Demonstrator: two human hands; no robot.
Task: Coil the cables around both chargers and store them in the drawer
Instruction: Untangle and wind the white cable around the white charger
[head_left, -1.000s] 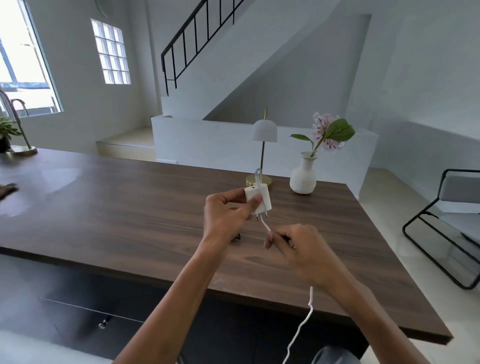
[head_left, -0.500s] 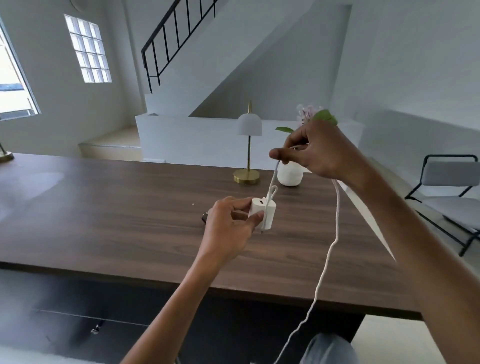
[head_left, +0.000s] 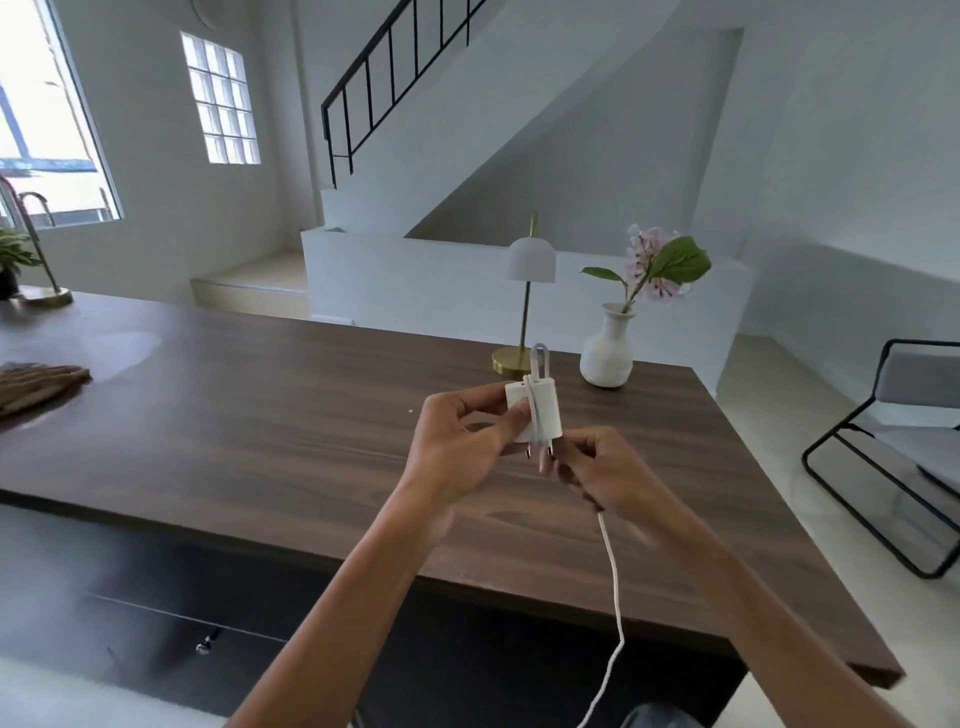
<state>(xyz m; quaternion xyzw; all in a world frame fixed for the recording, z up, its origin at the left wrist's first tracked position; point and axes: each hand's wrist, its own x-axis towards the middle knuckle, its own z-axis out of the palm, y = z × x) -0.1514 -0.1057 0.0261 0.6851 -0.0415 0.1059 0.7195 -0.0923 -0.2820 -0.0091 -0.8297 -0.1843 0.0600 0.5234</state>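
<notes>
"Two hands on one thing. How did they sit?"

"The left hand (head_left: 457, 441) pinched the white charger (head_left: 535, 410) by its side, thumb across the face. The right hand (head_left: 602, 473), just below and right of the charger, was closed on the white cable (head_left: 615, 597) right under the prongs. The hands were almost touching."

"And the charger's lie?"

"Long axis near upright, prongs down toward the right hand, with a small loop of cable standing above its top. One strand ran down its face. The right hand was nearer the free cable, so I judged the next wrap had to go up and over that long axis."

"The slack?"

"It hung from the right hand, below the charger, past the near edge of the wooden table (head_left: 260, 441)."

"What had changed in half a second?"

"Earlier the right hand was high above the charger, cable drawn up. Now it had come down under the prongs. Beyond the charger stood a brass lamp (head_left: 527, 312) and a white vase (head_left: 605, 348). I could not make out a second charger."
</notes>
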